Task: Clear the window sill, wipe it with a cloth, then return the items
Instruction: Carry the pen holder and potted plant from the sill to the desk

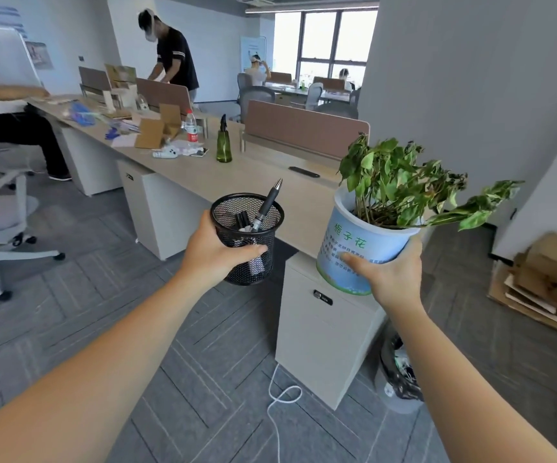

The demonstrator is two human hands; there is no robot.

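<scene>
My left hand (212,250) grips a black mesh pen holder (248,235) from the side, held in the air in front of a long desk. A grey pen (268,203) and darker items stick up inside it. My right hand (389,275) holds a potted plant (400,185) by its white and blue pot (359,243), fingers wrapped around the lower wall. The pot hangs above the near corner of the desk (237,177). No window sill or cloth shows in this view.
A green spray bottle (224,142), a water bottle (191,127), cardboard boxes (160,128) and papers lie on the desk. A drawer cabinet (324,325) stands below the pot, a bin (400,372) beside it. Office chair (0,208) at left; people work farther back. Stacked cardboard (544,279) at right.
</scene>
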